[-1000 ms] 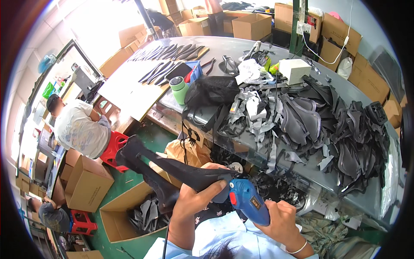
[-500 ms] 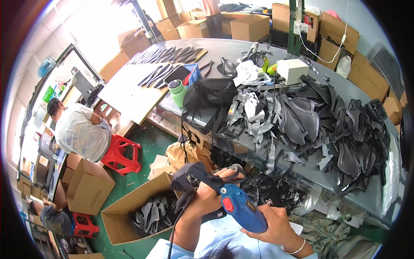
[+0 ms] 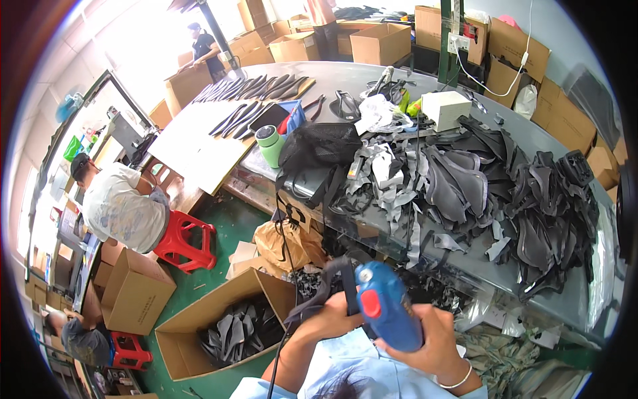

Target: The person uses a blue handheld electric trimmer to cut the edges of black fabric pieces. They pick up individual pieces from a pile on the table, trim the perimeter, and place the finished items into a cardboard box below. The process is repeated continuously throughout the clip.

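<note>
My right hand (image 3: 433, 340) is wrapped round a blue handheld power tool (image 3: 389, 309) with a red button, upright in front of my chest. Just left of it, my left hand (image 3: 332, 319) grips a dark grey, bendy molded piece (image 3: 311, 302). The piece's upper end comes up against the tool's head; whether they touch I cannot tell. Motion blurs both, and the fingertips of my left hand are partly hidden. A thin black cord (image 3: 282, 243) hangs past my left forearm.
Left of my arms stands an open cardboard box (image 3: 176, 336) holding dark pieces (image 3: 239, 329). Ahead, a grey table (image 3: 325, 69) carries a heap of dark molded pieces (image 3: 458, 186), scraps (image 3: 382, 169) and a green bottle (image 3: 269, 146). A co-worker (image 3: 126, 206) sits on a red stool (image 3: 189, 243).
The tool and my left hand have shifted slightly to the right. The dark piece has tilted and dropped lower. At the back left, another person has come into view by a box.
</note>
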Demonstrator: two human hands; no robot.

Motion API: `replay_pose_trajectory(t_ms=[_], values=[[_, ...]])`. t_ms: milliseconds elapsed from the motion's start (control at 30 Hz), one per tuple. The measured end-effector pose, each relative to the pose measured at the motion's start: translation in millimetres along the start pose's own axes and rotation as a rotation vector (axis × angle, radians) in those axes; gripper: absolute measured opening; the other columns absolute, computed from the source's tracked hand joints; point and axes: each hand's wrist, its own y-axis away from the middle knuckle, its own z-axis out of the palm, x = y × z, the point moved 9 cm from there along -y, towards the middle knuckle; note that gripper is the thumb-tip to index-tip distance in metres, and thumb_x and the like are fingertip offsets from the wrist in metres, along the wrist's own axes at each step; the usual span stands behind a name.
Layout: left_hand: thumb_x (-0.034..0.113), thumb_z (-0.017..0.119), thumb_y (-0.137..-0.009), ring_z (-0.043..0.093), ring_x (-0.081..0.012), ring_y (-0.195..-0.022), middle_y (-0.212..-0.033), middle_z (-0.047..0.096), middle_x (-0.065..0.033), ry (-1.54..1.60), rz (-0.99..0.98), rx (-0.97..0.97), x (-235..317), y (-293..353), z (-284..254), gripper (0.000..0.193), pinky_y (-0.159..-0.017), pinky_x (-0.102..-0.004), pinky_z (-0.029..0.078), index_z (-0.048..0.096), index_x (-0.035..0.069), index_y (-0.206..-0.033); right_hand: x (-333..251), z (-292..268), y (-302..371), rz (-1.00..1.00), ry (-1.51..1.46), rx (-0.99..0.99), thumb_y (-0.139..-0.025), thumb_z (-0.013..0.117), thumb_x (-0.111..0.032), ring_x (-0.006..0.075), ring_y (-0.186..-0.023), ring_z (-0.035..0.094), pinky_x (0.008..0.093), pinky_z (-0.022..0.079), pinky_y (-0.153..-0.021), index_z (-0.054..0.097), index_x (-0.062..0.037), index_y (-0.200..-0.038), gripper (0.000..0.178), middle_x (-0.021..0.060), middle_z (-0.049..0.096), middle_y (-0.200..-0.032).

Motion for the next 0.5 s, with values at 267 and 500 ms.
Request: replay_pose_trajectory(t_ms=[267, 500], values=[[0.037, 0.062, -0.085, 0.052, -0.0321, -0.114, -0.134, 0.043, -0.0186, 1.386, 0.16, 0.406, 22, -25, -9, 0.065, -0.096, -0.041, 0.044, 0.037, 0.003, -0.134, 12, 27, 7, 0.117, -0.219, -0.179, -0.058, 0.08, -0.018, 0.029, -0.064, 0.064, 0.036, 0.052, -0.058, 0.055, -0.0028, -0.097, 0.049, 0.0129, 0.062, -0.074], [0.005, 0.056, -0.087, 0.057, -0.0174, -0.064, -0.092, 0.058, -0.0149, 0.896, 0.101, 0.902, 15, -8, -70, 0.023, -0.057, -0.0282, 0.05, 0.048, 0.002, -0.109, 19, 19, 19, 0.143, -0.066, -0.157, -0.064, 0.081, -0.028, 0.0269, -0.058, 0.063, 0.0352, 0.05, -0.055, 0.055, -0.0004, -0.093, 0.048, 0.0112, 0.062, -0.068]])
